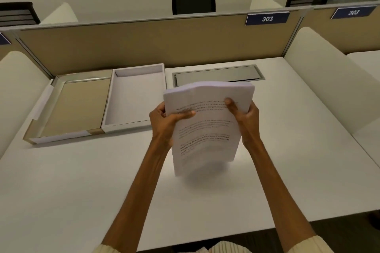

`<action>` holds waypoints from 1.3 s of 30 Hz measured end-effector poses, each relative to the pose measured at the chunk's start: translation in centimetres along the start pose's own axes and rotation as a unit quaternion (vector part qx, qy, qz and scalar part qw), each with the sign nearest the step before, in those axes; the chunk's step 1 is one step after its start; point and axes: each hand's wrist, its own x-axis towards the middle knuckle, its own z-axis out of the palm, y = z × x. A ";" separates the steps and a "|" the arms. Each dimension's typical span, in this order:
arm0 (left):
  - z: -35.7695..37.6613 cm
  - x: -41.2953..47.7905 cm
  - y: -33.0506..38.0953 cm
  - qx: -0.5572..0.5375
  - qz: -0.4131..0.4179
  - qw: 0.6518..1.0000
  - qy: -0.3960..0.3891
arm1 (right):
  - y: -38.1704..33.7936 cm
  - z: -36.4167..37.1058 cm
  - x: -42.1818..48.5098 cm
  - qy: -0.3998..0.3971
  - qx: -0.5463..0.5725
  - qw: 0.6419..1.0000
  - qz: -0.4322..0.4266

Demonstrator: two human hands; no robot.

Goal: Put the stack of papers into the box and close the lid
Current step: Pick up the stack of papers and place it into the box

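Note:
A thick stack of printed white papers [205, 129] stands nearly upright above the desk, its lower edge blurred just over the desktop. My left hand [166, 121] grips its left side and my right hand [245, 117] grips its right side, thumbs on the front sheet. To the left, at the back of the desk, lies the open white box [133, 98], with nothing inside it. Its lid [72, 109] lies flat beside it on the left, brown inner face up.
The white desk [82, 181] is bounded by a tan partition [133, 45] at the back and white side dividers [320, 80]. A metal cable hatch [218, 75] sits behind the papers. Black chairs stand beyond the partition. Blue number signs hang on the partition.

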 end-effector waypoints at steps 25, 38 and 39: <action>-1.0 -1.3 -3.8 0.028 0.111 0.991 0.072 | 0.3 1.5 -1.9 -0.019 0.056 0.998 -0.026; -3.0 0.9 -6.9 0.090 0.103 0.990 0.033 | 5.0 1.3 -2.3 -0.045 -0.011 0.997 0.065; -3.2 0.8 -7.5 0.099 0.095 0.990 0.032 | 5.5 1.4 -2.6 -0.049 -0.016 0.996 0.074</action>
